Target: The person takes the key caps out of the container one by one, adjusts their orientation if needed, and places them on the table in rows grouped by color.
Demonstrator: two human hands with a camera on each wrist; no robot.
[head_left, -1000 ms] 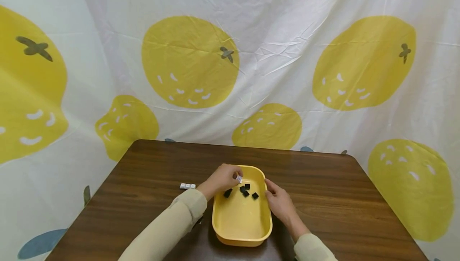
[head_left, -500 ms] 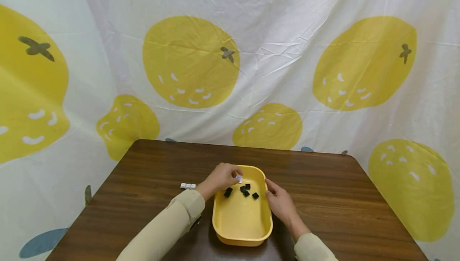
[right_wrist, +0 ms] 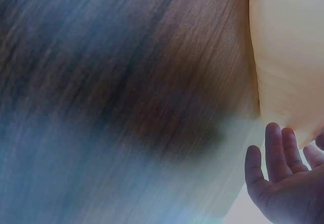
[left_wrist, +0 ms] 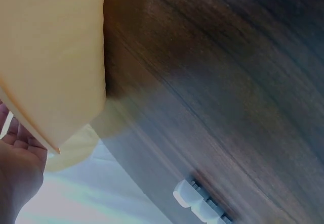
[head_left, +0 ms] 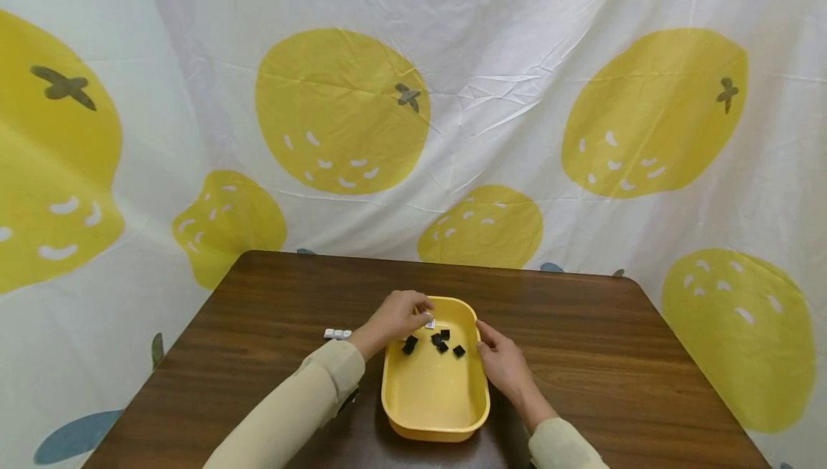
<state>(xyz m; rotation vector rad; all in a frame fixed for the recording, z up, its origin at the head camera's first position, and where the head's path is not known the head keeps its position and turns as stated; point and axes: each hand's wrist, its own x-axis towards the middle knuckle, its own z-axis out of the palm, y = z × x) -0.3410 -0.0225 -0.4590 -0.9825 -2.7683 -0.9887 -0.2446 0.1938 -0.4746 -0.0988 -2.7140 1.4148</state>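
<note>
My left hand (head_left: 399, 317) reaches over the far left rim of a yellow tray (head_left: 434, 434). Its thumb and finger pinch a small white keycap (head_left: 430, 324) above the tray's far end, partly covered by the fingertips. In the left wrist view, this hand's curled fingers (left_wrist: 20, 135) show beside the tray rim. Several black keycaps (head_left: 442, 347) lie scattered inside the tray. On the tray's right side, my right hand (head_left: 505, 367) grips the rim; the right wrist view shows its fingers (right_wrist: 274, 150) along the outer wall.
A row of white keycaps (head_left: 338, 334) sits on the brown wood-grain table (head_left: 581, 354), left of the tray and near my left wrist. Behind the table hangs a white curtain (head_left: 478, 124) printed with lemons.
My left hand has shifted slightly left and its fingers have moved on the white keycap, now covering more of it. The tray and my right hand stay where they were.
</note>
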